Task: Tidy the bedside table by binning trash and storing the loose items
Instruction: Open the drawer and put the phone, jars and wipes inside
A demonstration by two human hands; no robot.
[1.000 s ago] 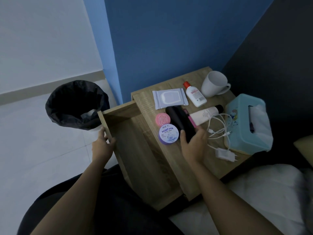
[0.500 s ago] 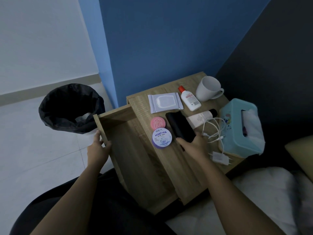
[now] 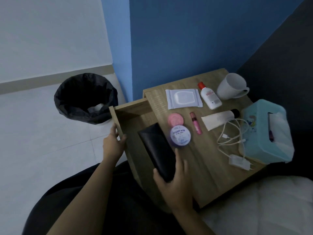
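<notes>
Black case (image 3: 156,146) is hanging over the drawer (image 3: 133,108), the right hand (image 3: 176,184) pinching its near end; the left hand (image 3: 113,145) is gripping the drawer front. Held by one end only, it is perhaps risking to slip or knock the jar (image 3: 180,135) beside the fingertips (image 3: 177,150). Beyond the left hand, the bin (image 3: 84,99) is holding something white.

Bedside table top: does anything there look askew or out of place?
Yes. The white charger trails its cable in loose, tangled loops that cross the cream tube and reach the tissue box. Tissue bulges from the box's opening.
</notes>
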